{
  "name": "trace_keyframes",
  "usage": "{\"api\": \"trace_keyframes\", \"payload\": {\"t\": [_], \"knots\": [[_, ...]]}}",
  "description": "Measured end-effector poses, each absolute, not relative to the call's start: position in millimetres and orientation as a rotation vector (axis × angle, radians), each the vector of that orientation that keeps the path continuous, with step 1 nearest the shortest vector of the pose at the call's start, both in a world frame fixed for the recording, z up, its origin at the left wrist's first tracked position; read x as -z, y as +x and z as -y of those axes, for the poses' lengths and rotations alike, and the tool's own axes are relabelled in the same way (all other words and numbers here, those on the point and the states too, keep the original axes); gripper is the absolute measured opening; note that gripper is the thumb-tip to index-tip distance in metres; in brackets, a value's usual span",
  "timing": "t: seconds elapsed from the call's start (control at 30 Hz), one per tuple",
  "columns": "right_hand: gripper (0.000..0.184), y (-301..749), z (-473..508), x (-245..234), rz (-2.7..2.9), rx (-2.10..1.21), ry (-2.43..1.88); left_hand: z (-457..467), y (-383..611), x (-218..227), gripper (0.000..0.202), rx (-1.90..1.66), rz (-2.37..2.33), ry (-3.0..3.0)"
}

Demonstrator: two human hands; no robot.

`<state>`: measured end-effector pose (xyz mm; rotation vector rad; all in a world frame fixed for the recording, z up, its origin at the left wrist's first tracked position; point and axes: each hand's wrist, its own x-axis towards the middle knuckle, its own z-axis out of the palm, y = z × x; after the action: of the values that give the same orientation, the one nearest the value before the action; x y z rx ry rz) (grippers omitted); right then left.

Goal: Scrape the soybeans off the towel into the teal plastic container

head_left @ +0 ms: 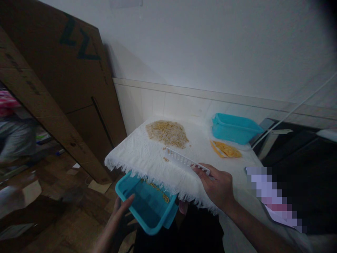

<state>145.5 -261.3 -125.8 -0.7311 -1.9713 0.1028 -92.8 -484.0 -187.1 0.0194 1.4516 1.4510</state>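
My left hand (117,219) grips a teal plastic tray (146,205) by its near rim, holding it tilted just under the fringed front edge of a white towel (147,160). A few yellow beans lie in the tray. My right hand (218,186) is closed on the end of a white comb-like plastic strip (184,161) resting on the towel. A pile of yellow beans (167,133) lies further back on the towel, and a few loose beans sit by the strip's far end.
A teal lidded container (234,128) stands at the back right, with a yellow packet (226,149) before it. A big cardboard box (60,80) leans at left. A white cable (295,109) crosses right. Wooden floor lies below left.
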Motion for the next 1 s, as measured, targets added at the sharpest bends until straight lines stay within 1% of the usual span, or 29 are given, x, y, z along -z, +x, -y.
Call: {"api": "trace_keyframes", "payload": {"t": [0.07,0.17,0.4,0.5,0.57,0.7,0.77,0.9,1.0], "knots": [[0.060,146.7,262.8,125.3,1.979,-0.047,-0.721,483.7,-94.0,190.2,0.125,-1.451,-1.463,0.013],[0.060,148.9,265.4,123.8,1.990,-0.011,-0.701,483.1,-94.6,191.5,0.116,-1.451,-1.461,-0.003],[0.056,149.9,270.4,119.4,2.013,-0.030,-0.660,483.5,-93.3,188.5,0.113,-1.466,-1.460,-0.031],[0.054,150.8,272.6,118.3,2.021,-0.043,-0.654,482.0,-101.8,201.9,0.120,-1.493,-1.463,-0.050],[0.050,151.1,274.0,118.1,2.030,-0.062,-0.650,479.8,-110.5,215.5,0.131,-1.513,-1.501,-0.072],[0.047,148.0,274.7,118.4,2.045,-0.087,-0.636,476.5,-120.8,232.1,0.134,-1.523,-1.502,-0.050],[0.047,145.0,275.0,118.5,2.057,-0.094,-0.628,476.9,-118.0,228.0,0.133,-1.492,-1.519,-0.052],[0.044,139.7,281.8,116.9,2.083,-0.153,-0.610,480.7,-103.6,204.2,0.123,-1.452,-1.461,-0.072],[0.045,139.0,293.3,113.4,2.108,-0.200,-0.551,483.3,-95.6,190.3,0.122,-1.452,-1.450,-0.042]]}}
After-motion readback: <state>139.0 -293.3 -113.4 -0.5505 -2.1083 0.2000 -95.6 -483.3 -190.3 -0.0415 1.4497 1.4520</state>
